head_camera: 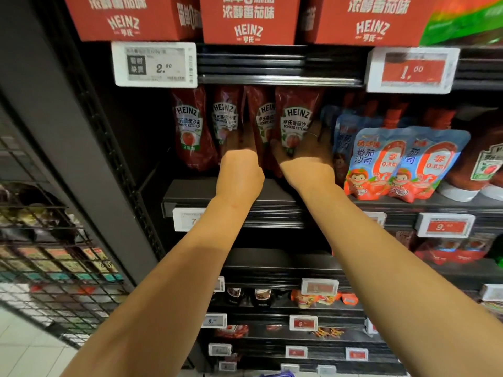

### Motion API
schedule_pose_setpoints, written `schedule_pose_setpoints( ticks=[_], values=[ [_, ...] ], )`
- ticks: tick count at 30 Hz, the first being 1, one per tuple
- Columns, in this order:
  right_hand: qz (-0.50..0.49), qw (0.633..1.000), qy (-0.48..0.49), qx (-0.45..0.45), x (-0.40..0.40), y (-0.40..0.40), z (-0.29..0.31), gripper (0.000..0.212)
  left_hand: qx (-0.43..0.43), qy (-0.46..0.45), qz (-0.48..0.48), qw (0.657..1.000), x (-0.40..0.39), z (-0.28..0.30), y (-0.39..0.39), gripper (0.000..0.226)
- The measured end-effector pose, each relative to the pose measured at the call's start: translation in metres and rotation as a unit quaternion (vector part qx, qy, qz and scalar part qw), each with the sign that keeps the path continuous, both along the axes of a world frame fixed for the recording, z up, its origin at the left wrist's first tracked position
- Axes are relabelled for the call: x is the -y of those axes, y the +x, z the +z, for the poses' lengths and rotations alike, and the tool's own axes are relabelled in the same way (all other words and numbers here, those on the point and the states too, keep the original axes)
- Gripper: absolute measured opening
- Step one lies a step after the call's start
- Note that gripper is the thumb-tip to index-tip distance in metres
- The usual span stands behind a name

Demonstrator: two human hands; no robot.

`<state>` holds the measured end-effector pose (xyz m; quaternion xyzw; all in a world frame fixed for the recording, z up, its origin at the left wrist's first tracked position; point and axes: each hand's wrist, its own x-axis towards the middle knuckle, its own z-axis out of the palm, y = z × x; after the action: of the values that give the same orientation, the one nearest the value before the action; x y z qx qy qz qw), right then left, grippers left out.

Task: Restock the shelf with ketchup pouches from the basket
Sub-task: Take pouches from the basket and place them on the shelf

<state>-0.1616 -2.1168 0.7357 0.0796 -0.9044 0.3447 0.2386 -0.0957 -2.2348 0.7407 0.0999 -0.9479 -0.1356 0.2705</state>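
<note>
Head view shows both my arms reaching into the shelf (234, 191) where the Heinz ketchup pouches (295, 123) stand in a row under the price rail. My left hand (239, 164) sits low between two pouches, fingers in shadow behind them; I cannot tell whether that grip has hold of anything. My right hand (307, 156) cups the base of the rightmost Heinz pouch, fingers spread up along its side next to the blue tomato sauce pouches (381, 161). The basket is not in sight.

These pouches look soft and floppy, with glossy film that probably slips. I judge they are light but top-heavy and will slump against each other. Best hold is low, at the gusseted base, steadying the front face while squaring the row.
</note>
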Motion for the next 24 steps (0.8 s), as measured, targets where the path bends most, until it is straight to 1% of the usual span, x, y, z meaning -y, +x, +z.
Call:
schedule_pose_setpoints(
  ticks=[3,4,6,8,9,10,11,12,14,15,16,17,21,22,24],
  values=[
    [-0.045,0.997,0.060,-0.027,-0.001,0.009,-0.008,0.102,-0.010,0.009,0.010,1.000,-0.001,-0.001,-0.001,0.029],
    [-0.053,0.996,0.066,-0.029,-0.001,0.009,-0.009,0.102,-0.013,0.014,0.007,1.000,-0.001,-0.001,-0.001,0.023],
    [-0.063,0.996,0.062,-0.014,0.000,0.006,-0.007,0.101,-0.030,0.028,0.002,0.999,-0.001,-0.001,0.000,0.003],
    [-0.073,0.996,0.049,0.005,0.000,0.002,-0.006,0.096,-0.043,0.025,0.005,0.999,-0.001,0.000,0.001,0.040],
    [-0.081,0.995,0.049,0.013,0.000,0.001,-0.006,0.094,-0.047,0.024,-0.004,0.999,-0.002,0.001,0.001,0.047],
    [-0.090,0.994,0.052,0.016,0.000,0.000,-0.006,0.092,-0.062,0.016,-0.012,0.998,-0.002,0.000,0.002,0.043],
    [-0.096,0.994,0.054,0.012,0.001,0.000,-0.007,0.090,-0.061,0.022,-0.017,0.998,-0.002,-0.001,0.003,0.029],
    [-0.098,0.994,0.054,0.004,0.002,0.000,-0.009,0.091,-0.065,0.017,-0.018,0.998,-0.002,-0.002,0.002,0.008],
    [-0.097,0.994,0.058,-0.009,0.003,0.002,-0.010,0.095,-0.052,0.017,-0.018,0.998,-0.003,-0.004,0.002,0.012],
    [-0.099,0.993,0.058,-0.011,0.003,0.002,-0.009,0.098,-0.055,0.016,-0.029,0.998,-0.002,-0.004,0.001,0.006],
    [-0.103,0.993,0.056,-0.010,0.003,0.002,-0.008,0.101,-0.056,0.018,-0.035,0.998,-0.003,-0.005,0.000,0.020],
    [-0.107,0.993,0.057,-0.005,0.003,0.002,-0.007,0.103,-0.045,0.011,-0.040,0.998,-0.003,-0.005,0.000,0.028],
    [-0.100,0.992,0.080,0.019,0.004,0.008,-0.003,0.107,-0.031,0.045,-0.033,0.998,-0.001,0.000,0.002,0.036],
    [-0.089,0.993,0.080,0.020,0.004,0.012,-0.002,0.110,-0.037,0.068,-0.026,0.997,0.001,0.002,0.005,0.036],
    [-0.057,0.996,0.072,0.015,0.003,0.018,-0.003,0.115,-0.079,0.122,0.011,0.989,0.010,0.005,0.013,0.024]
  ],
)
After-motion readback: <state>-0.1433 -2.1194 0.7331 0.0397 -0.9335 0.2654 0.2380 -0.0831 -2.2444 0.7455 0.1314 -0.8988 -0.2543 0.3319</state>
